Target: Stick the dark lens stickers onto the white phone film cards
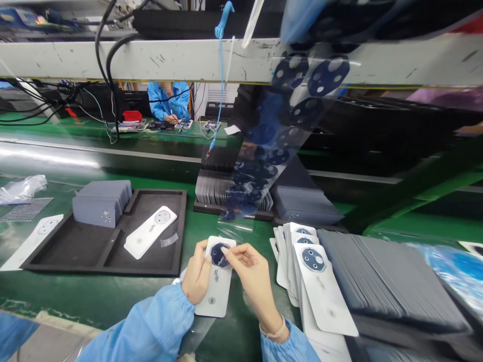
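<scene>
A white phone back cover (216, 296) stands tilted over the green bench in front of me. My left hand (198, 274) grips its left edge, thumb near the camera area. On that area sits a dark blue round film (218, 255) with holes. My right hand (252, 275) is closed in a pinch at the film's right edge, thumb pressed on it. To the right, several white covers (316, 296) with similar blue rounds lie in an overlapping stack. A clear strip (260, 166) bearing many dark blue rounds hangs down beyond my hands.
At left, a black tray (147, 266) holds grey panels (100, 201) and white covers (151, 232). Rows of grey panels (388, 276) fill the right side; more stand in a rack (213, 188) behind. A blue cord (221, 90) dangles overhead. A co-worker (168, 103) sits across the line.
</scene>
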Demonstrator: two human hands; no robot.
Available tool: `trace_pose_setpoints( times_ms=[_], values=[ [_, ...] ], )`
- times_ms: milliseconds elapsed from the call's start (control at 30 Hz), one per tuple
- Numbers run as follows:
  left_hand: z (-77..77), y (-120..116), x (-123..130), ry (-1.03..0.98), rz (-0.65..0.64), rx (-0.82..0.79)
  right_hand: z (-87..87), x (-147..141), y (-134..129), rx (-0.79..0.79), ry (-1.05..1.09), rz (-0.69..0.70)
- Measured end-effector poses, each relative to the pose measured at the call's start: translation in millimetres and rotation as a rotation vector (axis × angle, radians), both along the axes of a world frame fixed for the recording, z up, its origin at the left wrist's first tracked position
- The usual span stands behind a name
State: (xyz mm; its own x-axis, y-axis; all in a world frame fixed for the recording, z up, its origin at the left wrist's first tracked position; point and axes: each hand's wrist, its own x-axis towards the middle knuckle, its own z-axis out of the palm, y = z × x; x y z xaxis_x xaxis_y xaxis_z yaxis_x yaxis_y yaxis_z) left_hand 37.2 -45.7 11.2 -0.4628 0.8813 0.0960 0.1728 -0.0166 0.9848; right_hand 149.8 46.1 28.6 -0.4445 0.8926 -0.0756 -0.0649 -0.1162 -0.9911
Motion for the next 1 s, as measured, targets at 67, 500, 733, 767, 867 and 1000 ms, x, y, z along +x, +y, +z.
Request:
trace_pose_setpoints(
  times_ms=[67,500,733,767,867,1000],
  values=[
    [0.3,0.2,0.2,-0.01,0.008,-0.017,0.2,-0.3,0.0,0.004,-0.001,-0.005],
    [-1.7,0.9,0.9,0.113,0.02,0.039,0.2,-0.5,-8.9,0.347,-0.195,-0.133],
    [-5.2,1.5,2.4,0.016,0.022,0.032,-8.9,-6.2,-15.4,0.549,-0.2,-0.283],
    [-6.0,1.9,2.8,0.001,0.007,0.032,-9.6,-6.5,-15.0,0.511,-0.179,-0.271],
    [-7.3,3.2,3.6,-0.036,-0.057,0.013,-9.0,-5.7,-12.2,0.326,-0.144,-0.105],
    [-5.3,4.4,4.0,-0.181,-0.089,-0.056,-4.6,-2.8,-8.1,0.198,-0.105,0.005]
  ],
)
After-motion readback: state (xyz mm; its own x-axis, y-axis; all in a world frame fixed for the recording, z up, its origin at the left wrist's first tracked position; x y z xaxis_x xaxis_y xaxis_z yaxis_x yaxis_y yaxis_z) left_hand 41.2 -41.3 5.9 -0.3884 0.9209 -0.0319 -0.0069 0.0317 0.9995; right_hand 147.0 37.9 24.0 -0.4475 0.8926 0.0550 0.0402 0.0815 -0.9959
